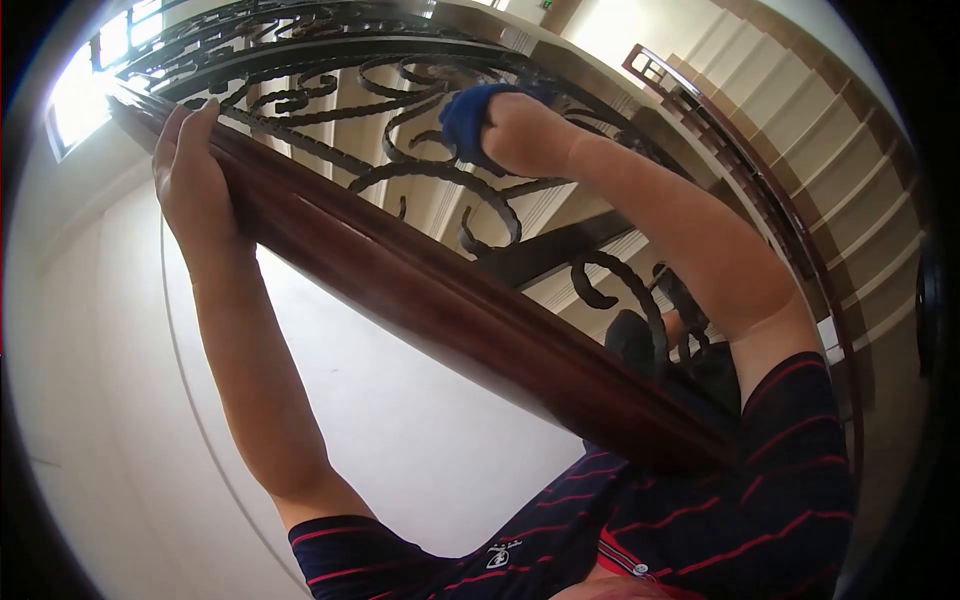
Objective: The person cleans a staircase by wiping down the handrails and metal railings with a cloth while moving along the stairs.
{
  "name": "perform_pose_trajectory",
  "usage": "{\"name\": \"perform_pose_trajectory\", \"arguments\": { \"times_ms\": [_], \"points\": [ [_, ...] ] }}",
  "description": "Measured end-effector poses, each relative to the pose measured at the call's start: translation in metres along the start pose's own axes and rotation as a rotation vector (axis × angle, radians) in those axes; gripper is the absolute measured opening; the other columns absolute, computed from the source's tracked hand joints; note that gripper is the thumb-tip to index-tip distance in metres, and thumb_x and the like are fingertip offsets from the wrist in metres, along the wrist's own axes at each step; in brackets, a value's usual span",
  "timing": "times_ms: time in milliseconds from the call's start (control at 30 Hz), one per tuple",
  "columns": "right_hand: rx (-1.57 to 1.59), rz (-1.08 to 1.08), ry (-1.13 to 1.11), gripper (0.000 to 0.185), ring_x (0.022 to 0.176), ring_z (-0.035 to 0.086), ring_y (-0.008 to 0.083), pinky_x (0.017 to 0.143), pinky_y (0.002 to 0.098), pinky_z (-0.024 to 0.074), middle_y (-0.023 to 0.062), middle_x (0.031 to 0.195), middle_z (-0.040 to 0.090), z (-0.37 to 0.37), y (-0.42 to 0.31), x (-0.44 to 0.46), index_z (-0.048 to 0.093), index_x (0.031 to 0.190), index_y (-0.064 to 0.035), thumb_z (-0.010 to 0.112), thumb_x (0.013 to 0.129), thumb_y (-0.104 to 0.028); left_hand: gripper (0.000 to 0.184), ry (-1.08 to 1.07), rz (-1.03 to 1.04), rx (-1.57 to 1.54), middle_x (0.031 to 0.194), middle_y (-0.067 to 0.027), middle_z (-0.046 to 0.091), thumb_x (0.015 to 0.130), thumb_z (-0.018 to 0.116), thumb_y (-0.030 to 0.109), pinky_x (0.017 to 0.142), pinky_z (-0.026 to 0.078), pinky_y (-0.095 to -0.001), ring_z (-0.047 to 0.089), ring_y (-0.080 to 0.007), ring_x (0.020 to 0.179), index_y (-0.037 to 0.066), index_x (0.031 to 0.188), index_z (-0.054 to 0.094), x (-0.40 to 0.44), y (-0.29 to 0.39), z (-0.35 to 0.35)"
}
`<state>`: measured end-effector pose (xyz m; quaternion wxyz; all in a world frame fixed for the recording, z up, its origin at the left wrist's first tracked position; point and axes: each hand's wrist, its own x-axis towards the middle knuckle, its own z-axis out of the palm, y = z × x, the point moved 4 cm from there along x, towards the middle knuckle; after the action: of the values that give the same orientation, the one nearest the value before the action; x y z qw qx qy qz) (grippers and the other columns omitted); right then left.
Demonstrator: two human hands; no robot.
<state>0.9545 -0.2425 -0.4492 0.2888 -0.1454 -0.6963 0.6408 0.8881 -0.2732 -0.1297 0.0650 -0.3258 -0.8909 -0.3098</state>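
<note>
A dark brown wooden handrail (pixel 400 270) runs diagonally from the upper left down toward my chest. Near its far end, my left hand (pixel 195 185) grips the rail from the side, its fingers curled over the top. Beyond the rail, my right hand (pixel 525 135) is closed around a blue cloth (pixel 465 120) held against the black scrolled ironwork (pixel 440 175) of the railing. The cloth covers most of the right hand's fingers, and the metal beneath the cloth is hidden.
Pale stairs (pixel 840 150) rise on the right beside another brown handrail (pixel 760 170). A white wall (pixel 110 350) stands at left, with a bright window (pixel 85 100) above it. Behind the ironwork at lower right, a dark shape is partly hidden.
</note>
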Motion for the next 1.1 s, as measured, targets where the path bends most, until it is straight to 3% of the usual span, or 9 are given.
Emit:
{"name": "perform_pose_trajectory", "arguments": {
  "times_ms": [167, 233, 367, 400, 500, 600, 833, 933, 1100],
  "points": [
    [0.523, 0.182, -0.031, 0.030, 0.093, 0.075, 0.0152, 0.083, 0.0310, 0.0614, 0.0075, 0.110, 0.077, 0.019, 0.075, 0.007, 0.071, 0.124, -0.0068, 0.053, 0.109, -0.025, 0.070, 0.002, 0.036, 0.012, 0.121, -0.0159, 0.065, 0.091, 0.073, 0.029, 0.090, 0.055, -0.0326, 0.067, -0.0230, 0.105, -0.005, 0.148, 0.051, 0.007, -0.007, -0.005],
    [1.173, 0.604, 0.024, 0.031, 0.083, 0.074, 0.0168, 0.074, 0.0338, 0.0622, 0.0100, 0.109, 0.077, -0.004, 0.041, -0.014, 0.071, 0.127, -0.0060, 0.053, 0.111, -0.027, 0.069, 0.000, 0.029, 0.018, 0.121, -0.0156, 0.065, 0.091, 0.072, 0.029, 0.091, 0.054, -0.0326, 0.067, -0.0230, 0.105, -0.004, 0.148, 0.051, 0.004, -0.007, -0.005],
    [1.108, 0.239, 0.071, 0.029, 0.082, 0.071, 0.0146, 0.074, 0.0304, 0.0609, 0.0098, 0.111, 0.076, -0.040, -0.007, -0.023, 0.070, 0.129, -0.0044, 0.058, 0.109, -0.022, 0.069, 0.026, 0.026, 0.026, 0.120, -0.0150, 0.065, 0.091, 0.073, 0.029, 0.090, 0.054, -0.0325, 0.067, -0.0227, 0.104, -0.003, 0.148, 0.052, -0.004, -0.002, -0.002],
    [0.663, -0.164, 0.070, 0.028, 0.083, 0.071, 0.0172, 0.076, 0.0324, 0.0607, 0.0097, 0.111, 0.076, -0.024, 0.013, -0.009, 0.070, 0.130, -0.0059, 0.056, 0.108, -0.017, 0.069, 0.035, 0.016, 0.020, 0.119, -0.0150, 0.065, 0.090, 0.073, 0.030, 0.088, 0.055, -0.0323, 0.067, -0.0228, 0.103, -0.003, 0.148, 0.052, -0.005, -0.002, -0.002],
    [0.278, -0.374, 0.033, 0.025, 0.084, 0.073, 0.0334, 0.082, 0.0424, 0.0587, 0.0153, 0.101, 0.077, -0.027, -0.043, -0.004, 0.072, 0.119, -0.0062, 0.054, 0.104, -0.013, 0.070, 0.014, 0.012, 0.033, 0.120, -0.0153, 0.065, 0.090, 0.073, 0.030, 0.087, 0.055, -0.0323, 0.067, -0.0232, 0.102, -0.003, 0.148, 0.052, -0.003, 0.000, -0.001],
    [-0.077, -0.246, -0.059, 0.026, 0.087, 0.068, 0.0459, 0.081, 0.0534, 0.0539, 0.0243, 0.084, 0.070, -0.029, -0.060, -0.002, 0.066, 0.091, -0.0008, 0.059, 0.099, -0.024, 0.071, 0.020, 0.020, 0.024, 0.121, -0.0162, 0.065, 0.090, 0.073, 0.030, 0.088, 0.055, -0.0322, 0.068, -0.0238, 0.101, -0.003, 0.148, 0.052, -0.007, 0.001, 0.000],
    [-0.213, -0.184, -0.238, 0.032, 0.101, 0.073, 0.0376, 0.096, 0.0474, 0.0548, 0.0222, 0.101, 0.074, -0.029, -0.070, -0.010, 0.071, 0.095, -0.0018, 0.052, 0.106, -0.026, 0.072, 0.014, 0.038, 0.029, 0.125, -0.0169, 0.064, 0.089, 0.075, 0.031, 0.094, 0.053, -0.0338, 0.065, -0.0249, 0.110, -0.003, 0.148, 0.052, 0.003, -0.006, -0.004],
    [-0.037, -0.101, -0.133, 0.022, 0.099, 0.067, 0.0447, 0.087, 0.0516, 0.0538, 0.0272, 0.098, 0.070, -0.023, -0.064, -0.004, 0.067, 0.095, -0.0008, 0.058, 0.098, -0.021, 0.072, 0.023, 0.013, 0.039, 0.125, -0.0163, 0.064, 0.089, 0.074, 0.032, 0.094, 0.053, -0.0338, 0.064, -0.0242, 0.111, -0.003, 0.148, 0.052, 0.003, -0.005, -0.003],
    [0.428, 0.117, -0.124, 0.026, 0.106, 0.073, 0.0281, 0.097, 0.0384, 0.0561, 0.0191, 0.112, 0.075, 0.004, -0.004, -0.004, 0.073, 0.103, -0.0019, 0.053, 0.102, -0.019, 0.071, 0.021, 0.010, 0.027, 0.122, -0.0160, 0.065, 0.089, 0.074, 0.031, 0.090, 0.054, -0.0328, 0.065, -0.0229, 0.106, -0.004, 0.147, 0.053, 0.000, -0.004, -0.003]
  ]
}}
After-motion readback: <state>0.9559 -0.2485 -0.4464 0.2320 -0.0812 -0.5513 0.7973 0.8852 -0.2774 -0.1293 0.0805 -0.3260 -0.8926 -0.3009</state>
